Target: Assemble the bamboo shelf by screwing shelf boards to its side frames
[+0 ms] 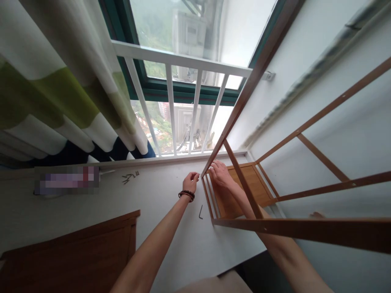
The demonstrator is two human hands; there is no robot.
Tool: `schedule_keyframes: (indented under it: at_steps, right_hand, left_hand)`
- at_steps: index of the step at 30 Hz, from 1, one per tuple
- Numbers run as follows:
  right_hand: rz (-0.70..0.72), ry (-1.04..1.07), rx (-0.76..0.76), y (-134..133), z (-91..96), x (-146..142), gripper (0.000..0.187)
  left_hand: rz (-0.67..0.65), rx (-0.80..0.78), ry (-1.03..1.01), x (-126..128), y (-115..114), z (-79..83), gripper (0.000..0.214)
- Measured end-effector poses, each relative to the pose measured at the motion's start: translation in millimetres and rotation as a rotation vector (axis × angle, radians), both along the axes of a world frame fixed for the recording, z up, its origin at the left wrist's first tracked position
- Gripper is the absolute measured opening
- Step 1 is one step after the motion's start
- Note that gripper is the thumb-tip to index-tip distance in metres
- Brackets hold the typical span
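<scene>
My left hand (190, 182) is closed in a pinch at the near-window corner of a brown wooden frame (236, 101). Whatever sits between its fingertips is too small to make out. On the inner side of that corner, my right hand (220, 174) has its fingers wrapped on the frame's post, with the forearm reaching in under a crossbar. A wooden panel (258, 183) lies inside the frame, behind the right hand. Below the left hand, an L-shaped hex key (200, 212) rests on the white surface (171, 228).
Several small dark bolts (130, 178) lie loose at the left, near a pixelated object (67, 180). A dark wooden panel (76, 252) occupies the lower left. White railings (183, 59) cross the window, beside a striped curtain (67, 93). A blurred skin-toned shape (317, 214) shows at right.
</scene>
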State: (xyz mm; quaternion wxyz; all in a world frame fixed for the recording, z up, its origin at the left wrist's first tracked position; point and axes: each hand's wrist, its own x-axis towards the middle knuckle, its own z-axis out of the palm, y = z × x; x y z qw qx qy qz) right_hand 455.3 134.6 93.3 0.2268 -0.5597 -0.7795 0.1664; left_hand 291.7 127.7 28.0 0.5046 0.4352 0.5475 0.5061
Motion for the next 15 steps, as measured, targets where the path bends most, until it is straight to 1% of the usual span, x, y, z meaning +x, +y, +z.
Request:
schedule_keyframes:
  at_steps: [3, 6, 10, 15]
  right_hand:
    - [0.143, -0.058, -0.081, 17.7, -1.1, 1.5, 0.027]
    - [0.248, -0.149, -0.171, 30.0, -4.4, 4.3, 0.026]
    - [0.208, -0.159, -0.209, 36.3, -12.9, 5.4, 0.026]
    - [0.183, -0.102, -0.240, 37.1, -19.6, 5.4, 0.025]
  left_hand:
    - [0.013, -0.006, 0.057, 1.0, 9.2, -4.5, 0.025]
    - [-0.011, 0.003, 0.042, 2.4, 15.4, -6.9, 0.024]
    - [-0.081, 0.049, -0.019, 4.7, 18.0, -11.4, 0.022]
    - [-0.096, 0.057, -0.067, 6.1, 18.9, -14.8, 0.019]
